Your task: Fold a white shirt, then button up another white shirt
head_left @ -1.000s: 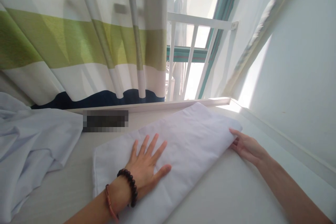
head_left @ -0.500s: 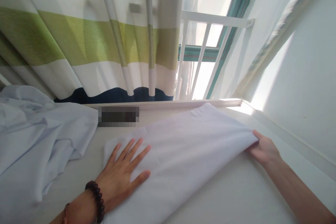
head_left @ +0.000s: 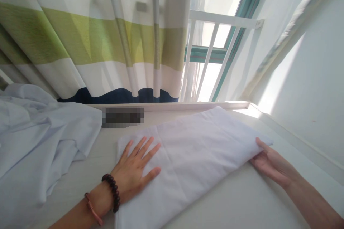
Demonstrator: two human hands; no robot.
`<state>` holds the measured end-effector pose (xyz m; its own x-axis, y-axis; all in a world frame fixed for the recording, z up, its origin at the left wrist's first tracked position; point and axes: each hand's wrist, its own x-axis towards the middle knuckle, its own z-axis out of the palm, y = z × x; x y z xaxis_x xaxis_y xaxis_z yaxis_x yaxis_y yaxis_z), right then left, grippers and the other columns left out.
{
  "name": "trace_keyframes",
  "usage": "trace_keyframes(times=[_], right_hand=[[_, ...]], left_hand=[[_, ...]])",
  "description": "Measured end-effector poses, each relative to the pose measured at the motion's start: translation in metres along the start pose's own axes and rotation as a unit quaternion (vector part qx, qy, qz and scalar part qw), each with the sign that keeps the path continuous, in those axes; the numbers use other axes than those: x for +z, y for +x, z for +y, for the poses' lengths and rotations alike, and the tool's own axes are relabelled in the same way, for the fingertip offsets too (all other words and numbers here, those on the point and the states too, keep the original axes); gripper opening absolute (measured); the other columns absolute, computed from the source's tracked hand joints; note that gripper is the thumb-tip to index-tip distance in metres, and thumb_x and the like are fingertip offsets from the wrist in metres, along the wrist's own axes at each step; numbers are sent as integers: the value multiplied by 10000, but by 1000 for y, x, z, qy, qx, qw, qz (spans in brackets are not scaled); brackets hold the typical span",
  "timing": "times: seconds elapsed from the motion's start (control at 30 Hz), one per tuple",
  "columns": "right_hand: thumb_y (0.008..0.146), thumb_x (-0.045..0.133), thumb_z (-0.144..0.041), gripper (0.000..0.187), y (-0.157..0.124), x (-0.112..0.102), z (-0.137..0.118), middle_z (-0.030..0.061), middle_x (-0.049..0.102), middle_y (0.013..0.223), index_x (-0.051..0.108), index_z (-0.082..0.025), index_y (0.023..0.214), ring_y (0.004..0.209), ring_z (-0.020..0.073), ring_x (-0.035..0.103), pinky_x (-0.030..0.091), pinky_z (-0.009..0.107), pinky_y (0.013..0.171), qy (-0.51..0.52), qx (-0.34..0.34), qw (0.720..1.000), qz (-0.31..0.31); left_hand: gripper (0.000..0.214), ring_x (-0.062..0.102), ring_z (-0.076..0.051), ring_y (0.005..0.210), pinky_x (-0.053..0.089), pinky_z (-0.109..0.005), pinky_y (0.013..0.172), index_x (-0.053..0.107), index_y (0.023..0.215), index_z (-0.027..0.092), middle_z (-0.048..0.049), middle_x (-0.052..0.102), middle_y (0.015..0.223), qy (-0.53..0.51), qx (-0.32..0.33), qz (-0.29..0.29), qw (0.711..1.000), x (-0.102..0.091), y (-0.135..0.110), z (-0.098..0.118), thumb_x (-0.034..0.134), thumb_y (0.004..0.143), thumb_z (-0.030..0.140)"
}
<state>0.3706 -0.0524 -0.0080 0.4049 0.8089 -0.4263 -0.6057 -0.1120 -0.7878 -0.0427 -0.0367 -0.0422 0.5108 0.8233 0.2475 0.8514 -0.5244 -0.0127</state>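
A folded white cloth lies slantwise on a pale flat surface. My left hand rests flat on its left part, fingers spread; a dark beaded bracelet and a reddish band circle the wrist. At the cloth's right end, my right hand grips the near edge, thumb on top and the other fingers underneath, partly hidden by the fabric. Further left lies a loose, crumpled heap of white fabric, apart from the folded cloth.
A raised rim runs along the back, with a blurred-out dark patch beside it. Behind hangs a white and green curtain. White railing bars stand before a teal-framed window, and a white wall rises at the right.
The left end of the cloth and my left hand on it have shifted right. My right hand has moved slightly in from the cloth's right corner, which now lies flatter.
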Motion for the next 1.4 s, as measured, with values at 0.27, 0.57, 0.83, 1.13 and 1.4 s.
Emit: trace_keyframes(times=[0.27,0.57,0.83,1.13,1.4], right_hand=[[869,474,-40,299,34,-7,-13,27,725,936,647,-175,1071,723,127,699,611,198,678,-21,-63,998,21],[831,563,-70,256,27,-11,-8,60,716,1034,659,-153,1053,813,163,703,618,227,700,-44,-65,997,-2],[807,602,-62,328,-7,21,16,65,700,1067,625,-154,1122,949,175,677,591,250,802,-24,-56,998,-9],[784,639,-205,115,-53,69,11,32,720,800,689,-171,883,762,203,693,604,259,669,-228,-265,936,-42],[870,442,-155,351,-135,132,175,174,695,1123,629,-53,1149,1008,278,661,550,410,869,-516,-682,388,-344]], left_hand=[[611,244,-279,1413,77,-510,1135,257,1474,354,-9,284,1542,-4,26,-43,999,-2,1,-15,355,921,597],[550,413,-262,1315,162,-464,1127,469,1373,355,-29,493,1420,6,15,-70,997,-24,3,-15,383,898,617],[549,284,-233,1399,49,-445,1155,383,1428,322,11,369,1502,31,59,-10,998,-18,-1,-4,364,934,560],[492,330,-238,1382,121,-459,1170,513,1348,276,-18,450,1453,-165,9,-43,985,-32,-21,-25,397,933,513],[574,685,-268,933,520,-402,874,671,1091,150,-107,715,1078,-570,-256,-36,780,-52,1,-60,379,877,595]])
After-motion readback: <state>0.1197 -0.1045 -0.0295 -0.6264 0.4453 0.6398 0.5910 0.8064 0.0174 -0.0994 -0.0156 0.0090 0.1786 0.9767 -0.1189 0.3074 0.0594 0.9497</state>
